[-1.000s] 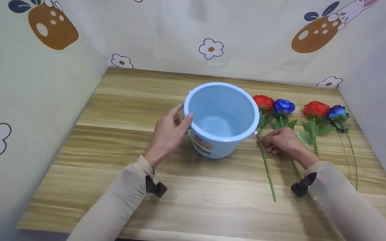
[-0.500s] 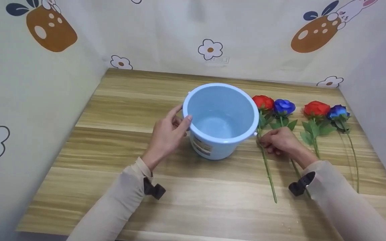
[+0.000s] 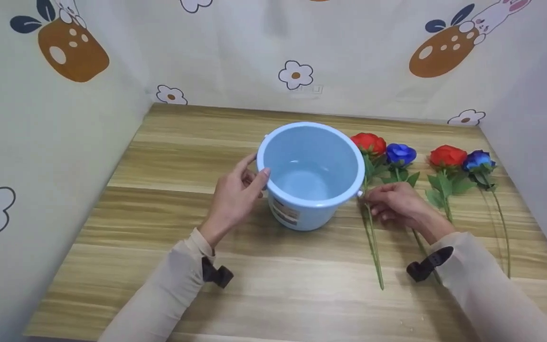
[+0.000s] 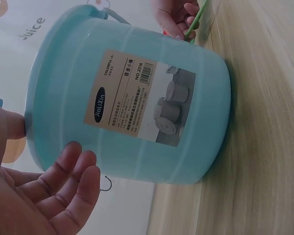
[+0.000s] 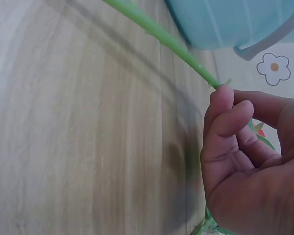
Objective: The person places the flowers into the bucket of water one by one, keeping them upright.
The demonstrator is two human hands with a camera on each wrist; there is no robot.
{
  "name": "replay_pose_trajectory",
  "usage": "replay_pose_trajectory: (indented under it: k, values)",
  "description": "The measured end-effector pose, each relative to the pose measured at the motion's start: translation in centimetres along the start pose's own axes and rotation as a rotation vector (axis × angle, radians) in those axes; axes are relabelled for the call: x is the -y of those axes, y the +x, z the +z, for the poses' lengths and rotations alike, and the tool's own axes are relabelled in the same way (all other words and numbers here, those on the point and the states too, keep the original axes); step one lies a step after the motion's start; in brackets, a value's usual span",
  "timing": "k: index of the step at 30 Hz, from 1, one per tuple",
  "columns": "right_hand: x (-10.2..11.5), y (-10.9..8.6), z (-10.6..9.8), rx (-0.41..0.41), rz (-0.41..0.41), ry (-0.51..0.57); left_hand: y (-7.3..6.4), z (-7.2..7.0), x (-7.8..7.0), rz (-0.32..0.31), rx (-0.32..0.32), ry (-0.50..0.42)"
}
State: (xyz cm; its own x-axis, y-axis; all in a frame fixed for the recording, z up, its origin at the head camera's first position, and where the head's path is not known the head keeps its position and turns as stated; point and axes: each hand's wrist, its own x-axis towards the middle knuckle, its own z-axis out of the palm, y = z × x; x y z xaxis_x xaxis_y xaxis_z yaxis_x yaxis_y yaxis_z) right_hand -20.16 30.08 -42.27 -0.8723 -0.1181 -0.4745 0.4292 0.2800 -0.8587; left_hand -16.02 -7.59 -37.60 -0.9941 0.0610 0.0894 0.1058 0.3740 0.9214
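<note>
A light blue bucket [image 3: 302, 216] stands upright on the table. My left hand [image 3: 235, 197] holds its left rim, the thumb on the edge; in the left wrist view, other fingers [image 4: 71, 191] lie loosely curled by the labelled wall. Right of the bucket, my right hand [image 3: 399, 204] pinches the green stem of a red rose [image 3: 369, 144]. In the right wrist view, that stem [image 5: 159, 34] runs up-left from the fingertips, above its shadow. Beside this rose lies a blue rose [image 3: 400, 154], its stem partly hidden by my right hand and wrist.
Another red rose [image 3: 448, 156] and a blue rose with a lighter centre [image 3: 479, 161] lie farther right on the wooden table [image 3: 292, 289]. A printed wall covering [image 3: 235, 61] surrounds the back and sides. The bucket's handle [image 5: 279, 34] hangs on its right side.
My right hand has raised the near red rose slightly and shifted it left, toward the bucket. The left hand keeps its hold on the rim. The head view has tilted slightly.
</note>
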Motion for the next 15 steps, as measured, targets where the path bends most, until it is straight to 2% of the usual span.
replay_pose_trajectory:
  k: [8,15]
  values:
    - [1.0,-0.3,0.1,0.033,-0.049,0.114,0.0,0.0,0.1,0.006,0.002,-0.008]
    - [1.9,-0.6,-0.1,0.028,-0.049,0.172,0.0,0.0,0.1,0.002,0.006,-0.01]
